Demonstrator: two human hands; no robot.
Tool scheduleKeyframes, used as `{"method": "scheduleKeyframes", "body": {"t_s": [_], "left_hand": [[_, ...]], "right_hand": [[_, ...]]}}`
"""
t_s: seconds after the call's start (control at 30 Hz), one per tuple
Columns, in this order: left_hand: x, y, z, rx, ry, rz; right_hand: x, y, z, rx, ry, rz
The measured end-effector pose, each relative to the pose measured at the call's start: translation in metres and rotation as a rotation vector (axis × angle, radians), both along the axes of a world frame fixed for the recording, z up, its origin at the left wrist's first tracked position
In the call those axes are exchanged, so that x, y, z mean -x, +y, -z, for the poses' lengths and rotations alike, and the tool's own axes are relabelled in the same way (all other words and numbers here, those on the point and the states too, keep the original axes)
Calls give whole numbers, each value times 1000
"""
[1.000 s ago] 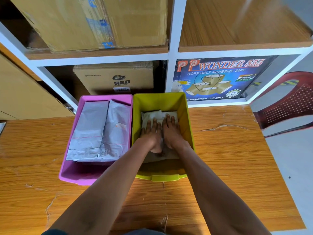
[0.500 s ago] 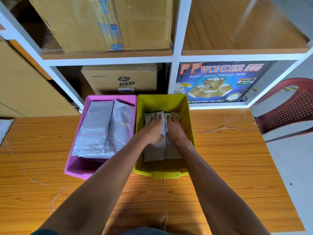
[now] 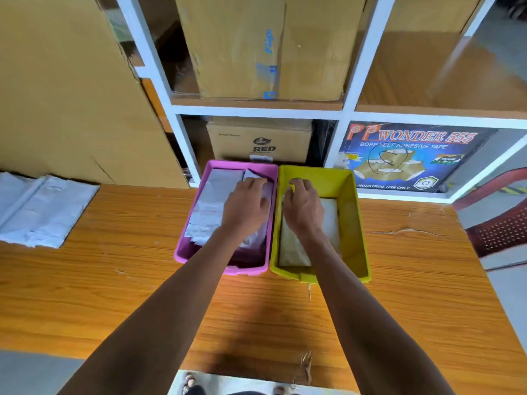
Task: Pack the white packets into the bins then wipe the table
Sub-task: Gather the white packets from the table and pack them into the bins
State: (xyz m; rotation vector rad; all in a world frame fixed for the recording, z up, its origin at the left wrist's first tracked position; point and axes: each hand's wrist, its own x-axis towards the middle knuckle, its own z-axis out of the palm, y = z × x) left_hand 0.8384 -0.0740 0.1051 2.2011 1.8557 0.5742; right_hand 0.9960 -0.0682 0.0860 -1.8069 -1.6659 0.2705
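The left hand [image 3: 247, 206] hides much of the packets in the pink bin [image 3: 182, 253]. The packet pile [image 3: 42, 208] left of it runs off the frame edge. Both hands look blurred.

A white shelf unit [image 3: 346, 81] holding cardboard boxes [image 3: 256, 47] stands behind the wooden table [image 3: 413, 295].

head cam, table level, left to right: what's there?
Loose white packets → pink bin with the left hand over it → yellow bin with the right hand over it → red chair.
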Motion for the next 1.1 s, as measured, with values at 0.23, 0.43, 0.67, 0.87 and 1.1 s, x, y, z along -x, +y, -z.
{"method": "scheduleKeyframes", "body": {"t_s": [0.23,0.43,0.67,0.87,1.1], "left_hand": [[113,-37,8,59,-23,-124],[237,-74,12,86,-81,-229],[391,-128,33,117,-113,-382],[483,-154,39,179,-169,-554],[542,-147,53,201,-270,-630]], "right_hand": [[93,-32,-2,-99,-20,-151],[219,-55,-4,-126,14,-321],[376,-84,12,-17,-1,-506],[463,-92,24,121,23,-598],[538,-60,38,251,0,-607]]}}
